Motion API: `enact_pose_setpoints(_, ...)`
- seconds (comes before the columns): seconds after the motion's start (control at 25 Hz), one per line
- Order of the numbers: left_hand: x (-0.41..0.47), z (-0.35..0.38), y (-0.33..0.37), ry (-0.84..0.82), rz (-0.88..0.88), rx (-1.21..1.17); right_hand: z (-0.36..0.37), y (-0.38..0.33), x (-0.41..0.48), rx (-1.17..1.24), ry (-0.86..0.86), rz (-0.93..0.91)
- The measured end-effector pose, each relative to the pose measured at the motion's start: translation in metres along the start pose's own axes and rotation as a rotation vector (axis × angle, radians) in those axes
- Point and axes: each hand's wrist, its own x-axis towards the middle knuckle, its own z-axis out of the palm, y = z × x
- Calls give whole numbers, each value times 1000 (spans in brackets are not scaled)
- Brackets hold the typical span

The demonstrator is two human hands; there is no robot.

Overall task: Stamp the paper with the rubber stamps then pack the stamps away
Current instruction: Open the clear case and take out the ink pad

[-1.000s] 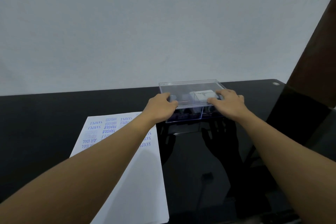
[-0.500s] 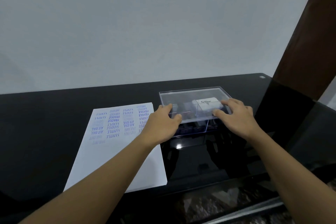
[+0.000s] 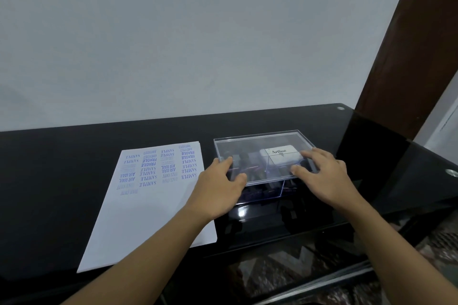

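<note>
At the far left the black table [image 3: 49, 181] is bare, and then comes the paper [image 3: 148, 218], lying flat with rows of blue stamped words on its far half, so I judge the stamping is done. My left hand [image 3: 218, 193] reaches over the paper's right edge to the near left corner of the lid [image 3: 260, 141]. The index finger lies along the left edge, the thumb is on the near edge, and the fingers are only lightly bent. Whether they pinch the rim or only press on it I cannot tell. The clear box [image 3: 262, 193] stands just beside the paper, directly ahead of me, with its long axis running from left to right between my two hands, so neither hand is nearer. Through the lid I see dark shapes that are probably the stamps [image 3: 247, 161], but they are blurred, and the white ink pad [image 3: 281, 156] lies in the right part. My right hand [image 3: 327, 178] lies on the near right part of the lid, fingers spread and nearly straight, pressing flat. I think the next move is to push straight down with both hands evenly, so that the lid seats level.
</note>
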Motion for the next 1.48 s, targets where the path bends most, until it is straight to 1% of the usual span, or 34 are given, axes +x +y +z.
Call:
enact_pose_setpoints(0.24,-4,-5,6,-21,1,-40,-10,-8,-9,-4,-5,31)
enact_pose_setpoints(0.4,4,-7,8,-45,-64,-84,-17,-19,7,-33,-34,76)
enact_pose_setpoints(0.56,15,-10,13,-52,-177,-209,-27,-31,26,115,-87,189)
enact_pose_setpoints(0.64,22,-13,14,-40,-222,-278,-31,-34,30,123,-89,207)
enact_pose_setpoints(0.72,26,-16,16,-42,-237,-322,-33,-38,29,116,-69,217)
enact_pose_setpoints(0.8,27,-22,20,-35,-222,-308,-35,-43,28,155,-17,211)
enact_pose_setpoints(0.84,26,-30,23,-18,-196,-301,-38,-48,27,195,21,195)
enact_pose_setpoints(0.92,29,-54,28,47,-169,-368,-45,-65,26,320,82,159)
enact_pose_setpoints(1.0,35,-88,26,118,-199,-458,-51,-92,25,438,105,121)
enact_pose_setpoints(1.08,34,-127,17,167,-219,-462,-54,-125,23,508,110,80)
enact_pose_setpoints(1.16,30,-162,1,223,-255,-457,-50,-160,21,628,53,57)
enact_pose_setpoints(1.24,23,-193,-22,253,-282,-539,-36,-192,20,743,-24,54)
enact_pose_setpoints(1.4,-1,-240,-81,267,-376,-866,19,-241,16,966,-138,132)
enact_pose_setpoints(1.48,-15,-258,-114,298,-418,-1016,49,-259,10,1021,-228,175)
